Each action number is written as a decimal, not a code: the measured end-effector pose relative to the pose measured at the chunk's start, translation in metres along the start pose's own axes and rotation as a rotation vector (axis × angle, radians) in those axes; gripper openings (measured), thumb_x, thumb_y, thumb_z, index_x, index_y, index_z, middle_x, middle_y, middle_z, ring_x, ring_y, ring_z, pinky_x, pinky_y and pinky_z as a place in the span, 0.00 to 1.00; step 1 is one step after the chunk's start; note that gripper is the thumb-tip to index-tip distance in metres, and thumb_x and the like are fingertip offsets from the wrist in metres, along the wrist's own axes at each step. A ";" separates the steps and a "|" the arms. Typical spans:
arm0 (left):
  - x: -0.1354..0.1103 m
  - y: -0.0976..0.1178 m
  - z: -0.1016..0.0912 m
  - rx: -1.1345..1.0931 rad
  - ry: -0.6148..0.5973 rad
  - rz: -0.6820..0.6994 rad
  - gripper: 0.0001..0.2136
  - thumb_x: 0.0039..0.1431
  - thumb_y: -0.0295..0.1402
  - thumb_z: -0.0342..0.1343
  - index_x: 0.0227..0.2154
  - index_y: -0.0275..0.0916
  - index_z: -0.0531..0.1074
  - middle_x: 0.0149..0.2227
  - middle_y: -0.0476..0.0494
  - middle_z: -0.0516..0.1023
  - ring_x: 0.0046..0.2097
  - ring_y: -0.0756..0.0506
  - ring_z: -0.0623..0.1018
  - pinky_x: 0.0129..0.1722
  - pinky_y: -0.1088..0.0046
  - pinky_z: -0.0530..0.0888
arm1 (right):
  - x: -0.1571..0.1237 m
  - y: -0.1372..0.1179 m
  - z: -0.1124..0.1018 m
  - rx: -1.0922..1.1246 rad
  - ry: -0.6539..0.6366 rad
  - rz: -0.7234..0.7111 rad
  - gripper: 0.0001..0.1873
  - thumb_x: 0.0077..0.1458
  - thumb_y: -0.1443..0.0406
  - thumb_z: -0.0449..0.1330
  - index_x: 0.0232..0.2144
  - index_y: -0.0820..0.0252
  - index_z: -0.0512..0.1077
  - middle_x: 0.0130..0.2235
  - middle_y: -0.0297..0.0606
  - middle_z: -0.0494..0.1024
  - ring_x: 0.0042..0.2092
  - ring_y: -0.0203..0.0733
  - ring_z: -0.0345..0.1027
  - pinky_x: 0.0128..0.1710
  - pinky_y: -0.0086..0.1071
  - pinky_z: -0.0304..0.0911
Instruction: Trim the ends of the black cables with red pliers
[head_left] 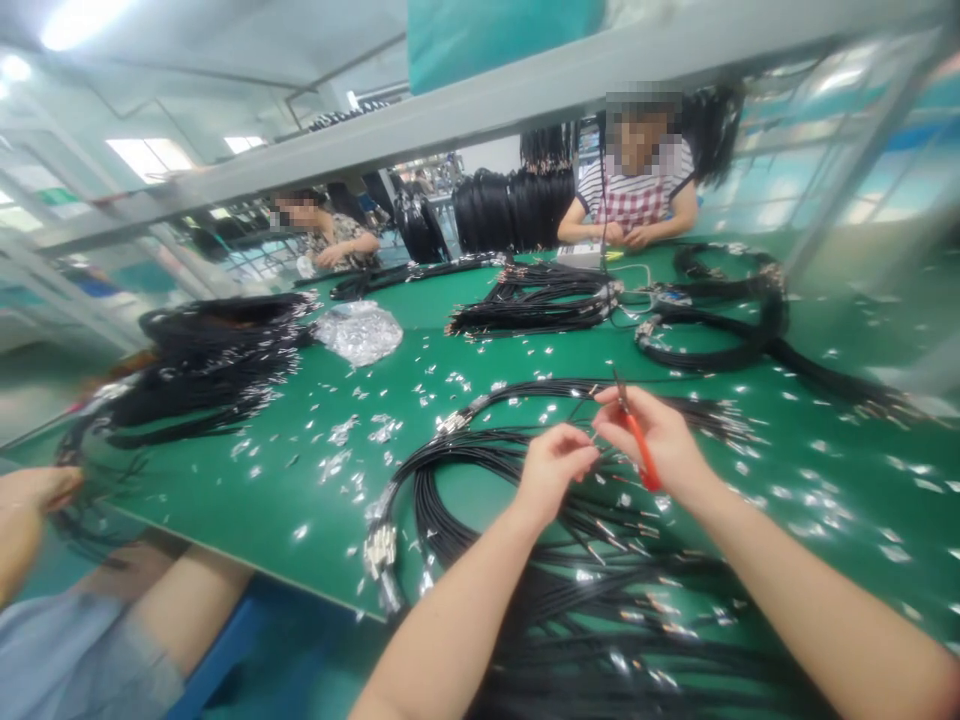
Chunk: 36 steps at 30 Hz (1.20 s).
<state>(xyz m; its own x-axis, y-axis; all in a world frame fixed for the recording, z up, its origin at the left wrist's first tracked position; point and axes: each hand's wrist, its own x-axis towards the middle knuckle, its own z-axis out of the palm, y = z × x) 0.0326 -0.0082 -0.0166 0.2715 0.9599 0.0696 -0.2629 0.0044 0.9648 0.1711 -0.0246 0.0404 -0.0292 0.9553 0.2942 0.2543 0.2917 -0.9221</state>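
In the middle of the head view, my left hand [553, 468] pinches a thin cable end, whose tip is partly hidden by my fingers. Close beside it, my right hand [654, 440] holds red-handled scissors [639, 445], their dark pointed blades facing up and away. The right fingertips almost meet the left ones at the cable end. Below both hands lies a looped bundle of black cables [457, 455] with stripped, coppery or silvery ends fanned to the right. More black cables [570, 600] lie nearer to me, partly behind my forearms.
Small silvery scraps are strewn over the green table [322, 550]. A clear plastic bag [360, 332] and cable bundles [210, 370] lie left. Further bundles [547, 300] lie across the back. Two people sit opposite; another person's hand [37, 490] is at left. A grey shelf beam [300, 150] crosses above.
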 end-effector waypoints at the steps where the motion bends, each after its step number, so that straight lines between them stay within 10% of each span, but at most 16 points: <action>1: 0.000 0.000 0.000 0.005 0.008 -0.004 0.08 0.42 0.34 0.61 0.24 0.36 0.69 0.18 0.54 0.66 0.19 0.55 0.64 0.21 0.78 0.60 | 0.003 0.001 0.001 -0.017 -0.009 -0.001 0.13 0.46 0.60 0.59 0.36 0.55 0.65 0.28 0.33 0.70 0.27 0.37 0.65 0.31 0.34 0.65; 14: 0.001 0.005 -0.002 -0.088 -0.120 -0.284 0.11 0.42 0.37 0.59 0.19 0.33 0.68 0.15 0.54 0.60 0.17 0.58 0.56 0.17 0.78 0.47 | 0.007 0.017 -0.003 -0.057 -0.193 -0.088 0.09 0.50 0.59 0.58 0.26 0.57 0.63 0.27 0.32 0.67 0.27 0.35 0.62 0.29 0.31 0.63; 20: 0.001 0.004 -0.004 -0.008 -0.089 -0.194 0.10 0.44 0.37 0.58 0.22 0.34 0.69 0.16 0.53 0.63 0.18 0.56 0.60 0.18 0.79 0.53 | 0.004 0.035 0.001 0.014 -0.019 -0.001 0.12 0.48 0.58 0.60 0.31 0.56 0.62 0.28 0.33 0.69 0.29 0.37 0.65 0.32 0.34 0.66; 36: 0.002 0.008 -0.005 -0.099 -0.091 -0.234 0.10 0.41 0.35 0.60 0.20 0.34 0.67 0.14 0.55 0.58 0.16 0.58 0.55 0.17 0.79 0.46 | -0.004 0.026 0.008 0.021 -0.082 -0.071 0.05 0.52 0.64 0.55 0.30 0.56 0.60 0.29 0.34 0.70 0.30 0.37 0.65 0.33 0.33 0.64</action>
<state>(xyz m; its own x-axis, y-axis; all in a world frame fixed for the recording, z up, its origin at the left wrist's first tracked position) 0.0264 -0.0052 -0.0096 0.4169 0.9002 -0.1257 -0.2707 0.2550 0.9283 0.1701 -0.0203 0.0138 -0.1258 0.9328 0.3378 0.2288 0.3586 -0.9050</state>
